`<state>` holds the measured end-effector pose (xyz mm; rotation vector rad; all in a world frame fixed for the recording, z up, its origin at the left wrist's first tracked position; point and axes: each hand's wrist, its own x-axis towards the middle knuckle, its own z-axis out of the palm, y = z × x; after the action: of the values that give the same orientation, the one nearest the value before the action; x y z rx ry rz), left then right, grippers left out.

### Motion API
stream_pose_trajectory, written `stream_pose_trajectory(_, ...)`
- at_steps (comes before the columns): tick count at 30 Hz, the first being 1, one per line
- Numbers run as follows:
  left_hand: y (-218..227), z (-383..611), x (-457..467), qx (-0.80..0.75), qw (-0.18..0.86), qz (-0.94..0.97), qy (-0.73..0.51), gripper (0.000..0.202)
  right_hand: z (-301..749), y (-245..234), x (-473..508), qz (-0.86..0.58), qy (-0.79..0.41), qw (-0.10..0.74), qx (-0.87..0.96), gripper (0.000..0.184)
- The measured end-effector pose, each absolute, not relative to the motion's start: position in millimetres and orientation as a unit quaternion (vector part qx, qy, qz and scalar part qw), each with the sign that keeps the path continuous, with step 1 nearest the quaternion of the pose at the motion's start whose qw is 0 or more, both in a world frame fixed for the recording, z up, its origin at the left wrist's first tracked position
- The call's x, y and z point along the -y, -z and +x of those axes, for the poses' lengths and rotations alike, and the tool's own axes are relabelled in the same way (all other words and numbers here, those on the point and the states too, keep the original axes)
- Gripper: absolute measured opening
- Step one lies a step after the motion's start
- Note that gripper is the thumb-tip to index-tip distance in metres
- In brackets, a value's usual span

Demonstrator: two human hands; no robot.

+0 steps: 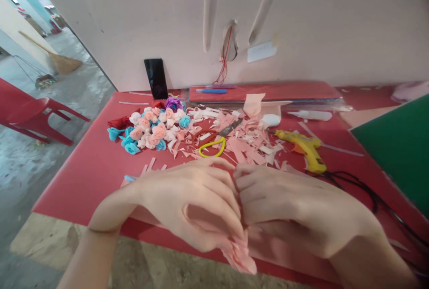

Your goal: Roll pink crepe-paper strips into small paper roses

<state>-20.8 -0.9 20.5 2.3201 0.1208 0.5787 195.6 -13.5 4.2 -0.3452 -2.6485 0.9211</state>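
My left hand [197, 204] is closed in a pinch, with a ruffled pink paper flower [238, 255] hanging below its thumb and fingertips. Against it presses my right hand [295, 208], fingers curled; its fingertips meet the top of the same paper, partly hidden. Just beyond both hands lie scissors with a yellow and an orange handle loop [212, 147], blades over pink and white paper scraps [248, 146]. A cluster of finished paper roses [157, 126] in pink, white, blue and purple sits at the left.
On the red table [87, 168], a yellow hot glue gun [310, 146] lies right, its black cord trailing toward me. A phone [156, 79] leans on the wall. Behind are a blue pen [214, 91] and a white bottle [313, 115]. A green board [398, 150] covers the right edge.
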Motion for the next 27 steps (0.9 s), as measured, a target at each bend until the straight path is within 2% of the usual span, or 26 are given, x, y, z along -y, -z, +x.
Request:
stream_pose_trajectory(7,-14.6,-22.3,2.9,-0.056,0.345,0.912,-0.214,0.006,193.9,-8.2,12.7,-0.132,-0.349,0.167,0.913,0.028)
stream_pose_trajectory(13,-17.3,-23.1,1.0,-0.080,0.265,0.941,-0.192,0.008,193.8,-6.0,4.1,-0.126,-0.360,0.143,0.913,0.025)
stream_pose_trajectory(17,-15.6,-21.0,-2.3,-0.073,0.218,0.947,-0.224,0.010,196.0,-0.6,-4.3,-0.135,-0.378,0.125,0.907,0.031)
stream_pose_trajectory(21,-8.3,-18.2,-7.0,-0.064,0.203,0.934,-0.286,0.010,198.1,5.1,-16.7,-0.115,-0.441,0.122,0.882,0.040)
stream_pose_trajectory(27,-2.4,-15.3,-12.3,-0.090,0.192,0.904,-0.371,0.004,191.9,13.5,-32.7,-0.076,-0.589,0.123,0.795,0.040)
